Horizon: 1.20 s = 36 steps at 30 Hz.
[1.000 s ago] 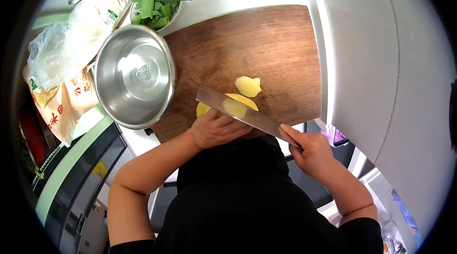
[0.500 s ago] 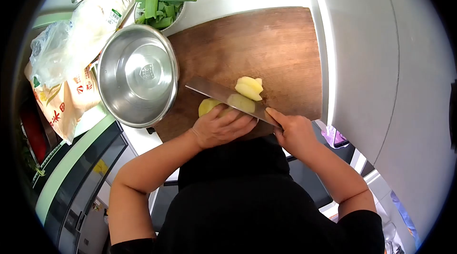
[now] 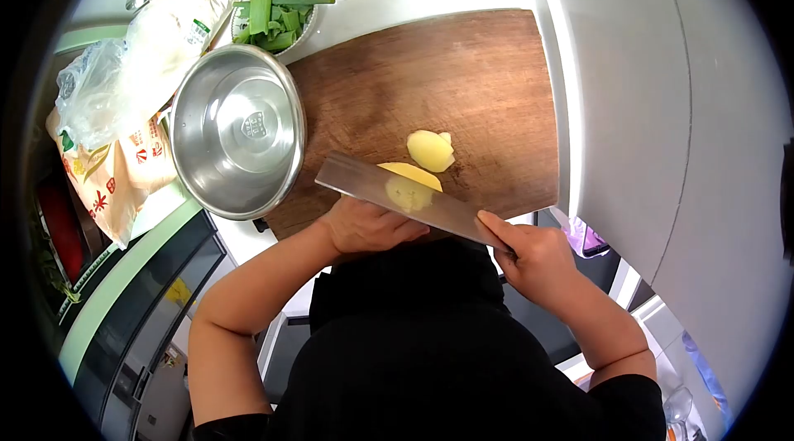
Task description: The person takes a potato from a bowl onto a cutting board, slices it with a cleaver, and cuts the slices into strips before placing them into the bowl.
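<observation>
A peeled potato point(image 3: 416, 174) shows its pale yellow cut face just past the far edge of the cleaver's blade; the rest of it is hidden under the blade. My left hand point(image 3: 370, 224) is curled at the near side of the blade, closed around the potato, with some fingertips covered. In my right hand point(image 3: 538, 255) is the handle of the cleaver point(image 3: 364, 182), its broad blade slanting up to the left over the potato and mirroring it. Several potato slices point(image 3: 430, 150) lie overlapped beyond the blade on the wooden cutting board point(image 3: 430, 69).
Left of the board stands a steel bowl point(image 3: 236, 172). Behind it is a patterned bowl point(image 3: 308, 27) of cut green leaves point(image 3: 277, 15). Plastic bags point(image 3: 157, 60) and a printed sack point(image 3: 95, 193) crowd the far left. A grey panel point(image 3: 637, 85) runs along the right.
The cleaver and my right hand have shifted toward me and right, with the blade tilted more. My left hand has moved slightly toward me and left. The potato's cut face now shows beyond the blade.
</observation>
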Tool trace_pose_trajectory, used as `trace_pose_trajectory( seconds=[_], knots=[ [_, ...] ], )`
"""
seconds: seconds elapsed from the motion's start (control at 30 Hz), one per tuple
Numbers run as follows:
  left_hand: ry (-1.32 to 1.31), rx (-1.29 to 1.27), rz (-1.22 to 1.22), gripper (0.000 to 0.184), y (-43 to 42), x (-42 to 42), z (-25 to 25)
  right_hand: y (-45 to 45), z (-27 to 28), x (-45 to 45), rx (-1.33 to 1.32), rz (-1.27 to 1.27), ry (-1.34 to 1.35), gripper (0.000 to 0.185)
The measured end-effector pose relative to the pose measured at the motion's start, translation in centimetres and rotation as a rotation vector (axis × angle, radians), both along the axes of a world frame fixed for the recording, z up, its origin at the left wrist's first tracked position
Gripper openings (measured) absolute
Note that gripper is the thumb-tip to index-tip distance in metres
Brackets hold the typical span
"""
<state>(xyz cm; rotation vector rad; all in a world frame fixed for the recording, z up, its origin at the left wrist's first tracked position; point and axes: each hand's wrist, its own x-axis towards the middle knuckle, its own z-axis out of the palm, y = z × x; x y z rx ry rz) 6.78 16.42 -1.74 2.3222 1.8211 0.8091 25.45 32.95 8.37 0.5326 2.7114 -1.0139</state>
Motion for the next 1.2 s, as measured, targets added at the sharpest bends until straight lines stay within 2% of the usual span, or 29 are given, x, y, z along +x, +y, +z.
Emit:
trace_pose_trajectory(
  seconds=[0.07, 0.13, 0.27, 0.47, 0.83, 1.2],
  knots=[
    [0.007, 0.046, 0.006, 0.022, -0.2, -0.1, -0.2, 0.1, 0.3, 0.0, -0.014, 0.0, -0.005, 0.041],
    [-0.106, -0.02, -0.046, 0.021, -0.1, -0.3, -0.1, 0.2, 0.6, 0.0, -0.025, -0.001, -0.014, 0.04],
    [-0.066, 0.033, -0.022, 0.021, -0.1, -0.2, -0.1, 0.0, 0.9, 0.1, -0.043, 0.001, -0.041, 0.042],
    [-0.146, 0.01, -0.027, 0.022, 0.2, -0.4, 0.3, 0.1, 1.4, 0.0, -0.063, -0.003, -0.101, 0.043],
    [-0.135, 0.048, -0.041, 0.017, 0.6, -0.6, -0.1, -0.2, 0.7, -0.5, -0.105, -0.009, -0.125, 0.04],
    [-0.028, 0.142, 0.018, 0.01, 1.0, -0.3, 0.3, -1.0, -2.7, -2.7, -0.001, -0.002, -0.15, 0.038]
  ],
)
